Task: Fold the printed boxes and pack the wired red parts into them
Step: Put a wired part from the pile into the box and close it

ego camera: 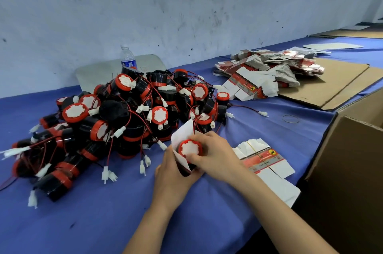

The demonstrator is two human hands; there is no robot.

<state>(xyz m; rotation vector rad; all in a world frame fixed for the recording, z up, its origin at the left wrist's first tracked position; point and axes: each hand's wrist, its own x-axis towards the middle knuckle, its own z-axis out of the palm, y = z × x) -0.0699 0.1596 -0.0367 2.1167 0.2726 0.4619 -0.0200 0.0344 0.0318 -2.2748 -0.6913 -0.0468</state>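
My left hand [173,179] grips a folded printed box [182,139] from below, its white flap standing open. My right hand [215,155] holds a red and black wired part [189,149] whose red-rimmed white face points up as it sits partly inside that box. A large heap of the same wired parts [116,116] with red wires and white connectors lies on the blue table to the left. A flat printed box blank [262,159] lies just right of my hands. A pile of flat printed boxes [267,71] sits at the back right.
A brown cardboard carton [352,160] stands open at the right edge. Flat cardboard sheets [335,83] lie under the box pile. A water bottle [128,58] stands behind the heap by the wall. A rubber band [290,119] lies on the blue cloth [103,212].
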